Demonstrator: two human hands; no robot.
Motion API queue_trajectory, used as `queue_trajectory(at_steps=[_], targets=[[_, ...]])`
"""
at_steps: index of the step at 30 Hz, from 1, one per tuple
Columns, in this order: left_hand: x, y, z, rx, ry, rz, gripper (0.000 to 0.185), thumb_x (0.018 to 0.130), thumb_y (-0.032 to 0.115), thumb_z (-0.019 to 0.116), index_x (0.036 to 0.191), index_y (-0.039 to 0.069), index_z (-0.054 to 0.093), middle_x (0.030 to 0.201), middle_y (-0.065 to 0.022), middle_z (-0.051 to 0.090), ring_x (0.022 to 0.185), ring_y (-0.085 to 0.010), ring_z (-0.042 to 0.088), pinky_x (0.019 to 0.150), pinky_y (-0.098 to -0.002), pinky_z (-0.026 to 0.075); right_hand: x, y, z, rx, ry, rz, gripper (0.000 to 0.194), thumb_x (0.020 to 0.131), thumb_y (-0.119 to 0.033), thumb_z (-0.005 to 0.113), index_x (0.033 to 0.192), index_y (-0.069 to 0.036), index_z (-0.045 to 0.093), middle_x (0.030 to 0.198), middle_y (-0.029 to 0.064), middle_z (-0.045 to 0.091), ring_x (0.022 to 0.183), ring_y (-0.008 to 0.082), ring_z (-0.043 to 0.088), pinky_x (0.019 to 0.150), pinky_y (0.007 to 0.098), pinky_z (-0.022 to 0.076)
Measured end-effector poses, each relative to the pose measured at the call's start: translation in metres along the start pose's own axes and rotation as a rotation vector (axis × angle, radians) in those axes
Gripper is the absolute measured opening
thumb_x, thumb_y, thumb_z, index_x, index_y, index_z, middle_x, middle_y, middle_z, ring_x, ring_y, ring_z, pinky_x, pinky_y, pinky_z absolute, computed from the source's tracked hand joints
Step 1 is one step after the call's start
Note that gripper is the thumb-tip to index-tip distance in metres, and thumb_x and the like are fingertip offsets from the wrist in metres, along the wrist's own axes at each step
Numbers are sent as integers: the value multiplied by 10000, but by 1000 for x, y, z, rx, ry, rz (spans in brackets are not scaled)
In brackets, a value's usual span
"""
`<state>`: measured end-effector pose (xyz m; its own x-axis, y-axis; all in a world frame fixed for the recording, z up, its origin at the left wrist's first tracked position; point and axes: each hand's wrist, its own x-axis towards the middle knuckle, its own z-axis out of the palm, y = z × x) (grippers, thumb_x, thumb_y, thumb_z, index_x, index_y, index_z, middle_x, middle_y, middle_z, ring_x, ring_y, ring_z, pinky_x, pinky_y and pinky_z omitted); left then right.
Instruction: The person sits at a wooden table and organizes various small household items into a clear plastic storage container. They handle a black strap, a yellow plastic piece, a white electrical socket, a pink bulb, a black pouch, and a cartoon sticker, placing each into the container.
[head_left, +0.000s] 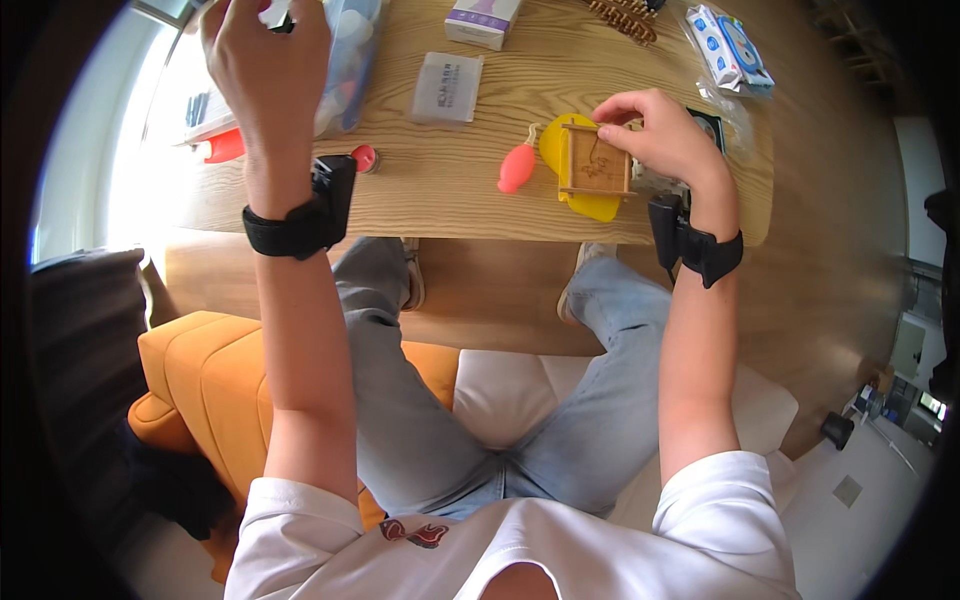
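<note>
My right hand (660, 135) has its thumb and a finger at the upper right edge of a square wooden frame-like tray (600, 161) with a floral drawing. That piece lies on a yellow object (555, 146), which shows at its left and below it. Just left of these rests a pink bulb-shaped thing (517, 168) with a pale hooked end. My left hand (266, 60) is raised at the upper left, near a clear plastic bin; a small dark thing shows between its curled fingers, and whether they grip it I cannot tell. Black strapped devices sit on both wrists.
The clear bin (352, 82) stands at the left of the wooden table (435, 214). A small red-topped round container (365, 158), a translucent packet (446, 88), a white and purple box (481, 22), a wooden hairbrush (626, 20) and a wipes pack (729, 51) also lie there.
</note>
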<state>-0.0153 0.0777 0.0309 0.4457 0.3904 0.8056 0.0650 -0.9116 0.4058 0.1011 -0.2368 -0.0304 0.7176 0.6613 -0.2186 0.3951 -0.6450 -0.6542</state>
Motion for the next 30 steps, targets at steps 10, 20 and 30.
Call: queue_trajectory(at_steps=[10,20,30], targets=[[-68,63,38,-482,-731,161,323,850,73,711,1167,50,656,1020,-123,672,879,-229,660,717,-354,536,-2,-3,0,13,-28,-32,224,879,-72,718,1088,6,737,980,139,766,884,224,725,818,343,565],[-100,64,45,-559,-997,215,832,731,306,871,1439,83,494,1268,-149,578,1075,-320,636,918,-408,537,-5,-15,-6,84,65,-3,214,903,-67,702,1102,5,736,986,133,766,908,217,729,832,330,561],[-91,60,46,-593,-862,233,833,672,247,884,1389,46,511,1205,-133,567,1038,-311,624,877,-390,548,-4,-24,-5,253,200,-174,195,935,-101,707,1097,1,747,948,85,766,865,152,707,821,302,571]])
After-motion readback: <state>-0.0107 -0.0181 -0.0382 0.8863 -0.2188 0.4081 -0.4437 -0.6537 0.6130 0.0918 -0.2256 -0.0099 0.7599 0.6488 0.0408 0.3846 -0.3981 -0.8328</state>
